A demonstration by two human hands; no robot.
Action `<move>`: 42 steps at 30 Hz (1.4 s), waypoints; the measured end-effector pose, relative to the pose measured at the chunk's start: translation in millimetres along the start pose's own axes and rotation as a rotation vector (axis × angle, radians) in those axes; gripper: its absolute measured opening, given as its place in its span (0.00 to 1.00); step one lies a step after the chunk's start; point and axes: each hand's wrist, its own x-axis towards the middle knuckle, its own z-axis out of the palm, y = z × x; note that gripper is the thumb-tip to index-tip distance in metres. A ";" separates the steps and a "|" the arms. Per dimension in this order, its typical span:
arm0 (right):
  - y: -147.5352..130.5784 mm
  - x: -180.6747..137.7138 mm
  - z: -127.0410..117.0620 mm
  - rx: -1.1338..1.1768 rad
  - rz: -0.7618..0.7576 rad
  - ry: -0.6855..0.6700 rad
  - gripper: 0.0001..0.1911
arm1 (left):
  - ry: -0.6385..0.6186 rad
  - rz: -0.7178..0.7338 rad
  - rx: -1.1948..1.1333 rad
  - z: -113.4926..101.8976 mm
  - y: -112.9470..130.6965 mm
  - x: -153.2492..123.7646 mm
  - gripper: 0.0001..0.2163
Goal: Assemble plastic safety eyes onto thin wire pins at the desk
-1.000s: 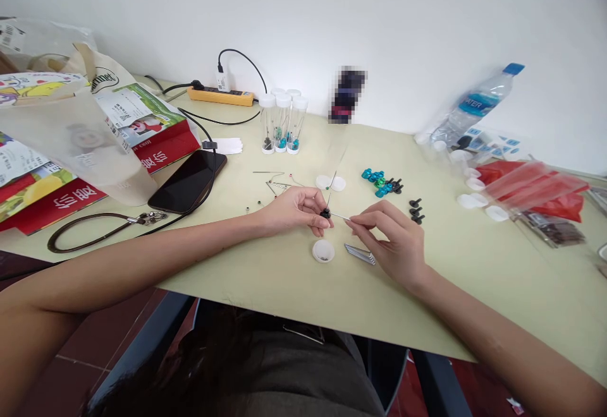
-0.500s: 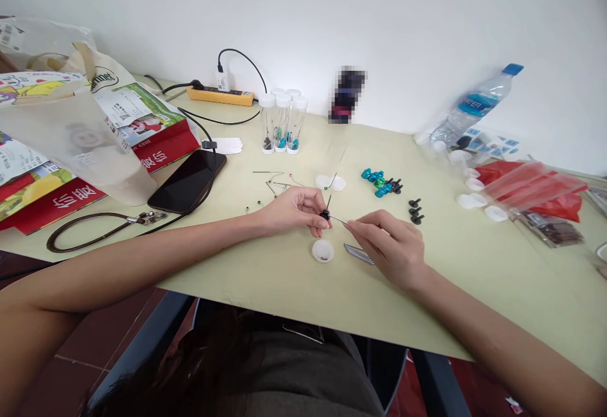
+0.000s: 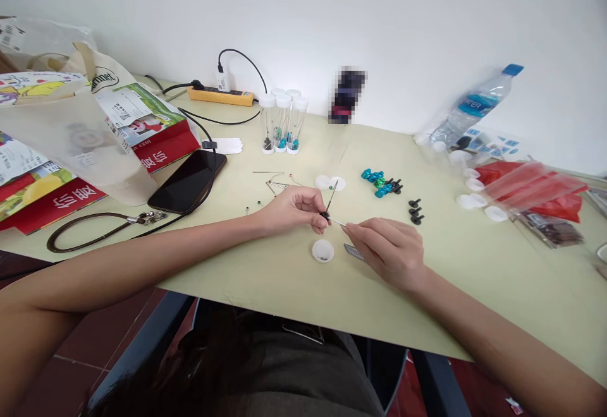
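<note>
Above the counter (image 3: pixel 265 271), a black part (image 3: pixel 325 215) is pinched in the left hand (image 3: pixel 294 211), a thin metal rod (image 3: pixel 337 222) in the right hand (image 3: pixel 391 251); both are best kept steadily aligned.

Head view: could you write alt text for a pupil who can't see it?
Left hand grips a small black part; right hand points a thin silver rod at it, above a pale green table with a round white cup.
</note>
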 end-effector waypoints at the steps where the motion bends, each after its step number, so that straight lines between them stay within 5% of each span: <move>1: -0.9 0.4 0.1 0.018 0.030 -0.005 0.04 | 0.010 0.015 0.011 0.7 0.1 -0.3 0.10; 6: -6.9 3.2 -1.4 0.232 0.293 -0.066 0.04 | 0.052 0.073 0.093 4.8 0.3 -2.2 0.10; 14: -15.1 11.3 -2.4 0.889 0.913 -0.149 0.11 | 0.090 0.101 0.333 8.1 7.1 -4.2 0.08; 18: -13.6 13.8 -2.0 1.033 1.034 -0.169 0.14 | 0.075 0.119 0.385 9.7 8.7 -4.0 0.08; 25: -10.6 11.0 4.8 1.041 0.990 -0.180 0.10 | 0.160 0.083 0.359 11.4 7.8 -3.2 0.08; 35: 1.0 8.5 3.3 0.392 0.480 -0.059 0.09 | 0.210 0.048 0.242 3.7 4.4 0.2 0.11; 42: 0.8 8.2 2.6 0.481 0.577 -0.090 0.10 | 0.175 0.036 0.262 5.0 6.0 -0.5 0.10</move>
